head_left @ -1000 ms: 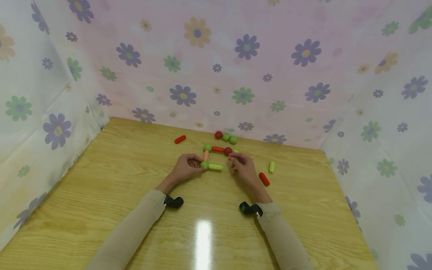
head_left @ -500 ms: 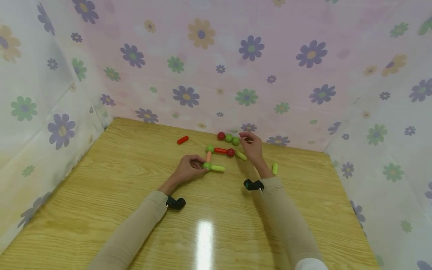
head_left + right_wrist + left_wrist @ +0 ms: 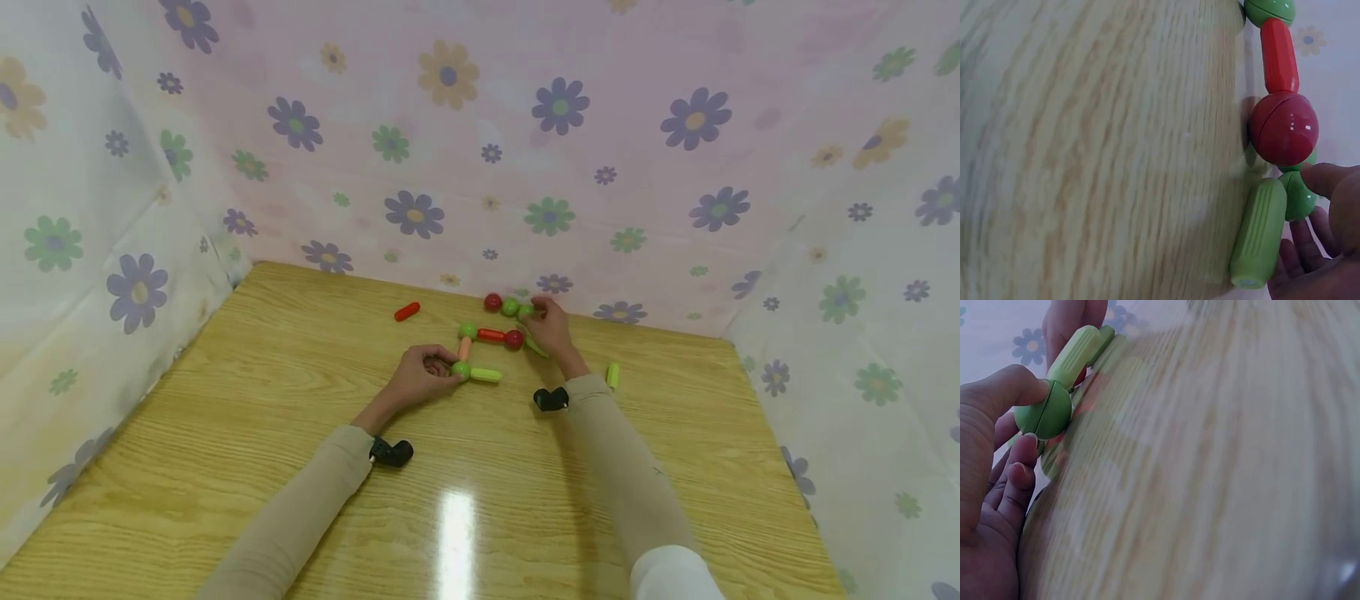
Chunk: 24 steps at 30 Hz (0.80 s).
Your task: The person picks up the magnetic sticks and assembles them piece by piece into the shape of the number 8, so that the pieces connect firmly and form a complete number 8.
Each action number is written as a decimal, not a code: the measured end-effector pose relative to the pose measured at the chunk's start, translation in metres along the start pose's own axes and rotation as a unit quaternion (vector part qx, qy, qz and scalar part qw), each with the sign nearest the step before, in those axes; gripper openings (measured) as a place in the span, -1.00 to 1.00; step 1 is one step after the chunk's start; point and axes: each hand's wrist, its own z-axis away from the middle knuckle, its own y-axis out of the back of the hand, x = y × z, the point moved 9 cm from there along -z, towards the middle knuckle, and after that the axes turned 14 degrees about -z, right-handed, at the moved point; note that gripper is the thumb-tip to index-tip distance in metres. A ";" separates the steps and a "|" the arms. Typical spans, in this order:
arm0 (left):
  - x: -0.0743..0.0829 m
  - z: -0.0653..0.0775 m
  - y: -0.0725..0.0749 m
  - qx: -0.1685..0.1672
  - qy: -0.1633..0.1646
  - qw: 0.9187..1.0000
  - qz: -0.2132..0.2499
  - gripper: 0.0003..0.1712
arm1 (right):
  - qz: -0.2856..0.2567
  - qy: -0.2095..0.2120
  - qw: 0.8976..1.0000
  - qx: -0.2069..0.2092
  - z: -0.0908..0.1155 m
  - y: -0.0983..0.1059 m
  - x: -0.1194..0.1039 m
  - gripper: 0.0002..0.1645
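Observation:
A chain of toy balls and rods lies on the table. A green ball point(image 3: 468, 332) joins a red rod point(image 3: 491, 335) and an orange rod point(image 3: 464, 348). The red rod ends at a dark red ball point(image 3: 514, 339). My left hand point(image 3: 420, 375) pinches the near green ball point(image 3: 1054, 411), from which a light green rod point(image 3: 486, 376) sticks out to the right. At the back, my right hand point(image 3: 552, 329) holds another green ball point(image 3: 1300, 195) between thumb and fingers. A loose light green rod point(image 3: 1260, 234) lies beside the dark red ball, partly hidden by that hand in the head view.
Another dark red ball point(image 3: 492, 302) and a green ball point(image 3: 510, 307) sit in a row by the flowered backdrop point(image 3: 480, 167). A red rod point(image 3: 407, 312) lies at the back left, a light green rod point(image 3: 613, 377) at the right. Flowered cloth stands on three sides of the wooden table point(image 3: 337, 333).
My right hand has moved from beside the dark red ball to the rightmost green ball at the back, and its fingers have closed on it. My left hand keeps its pinch.

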 end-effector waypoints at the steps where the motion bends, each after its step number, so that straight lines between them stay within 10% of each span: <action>1: -0.001 0.000 0.000 0.001 -0.001 1.000 -0.001 -0.69 | -0.001 -0.007 1.000 0.000 0.000 0.000 0.002 -0.41; 24: -0.001 0.000 0.000 0.010 0.002 1.000 0.003 -0.72 | -0.018 -0.024 0.999 0.034 0.003 0.013 0.012 -0.44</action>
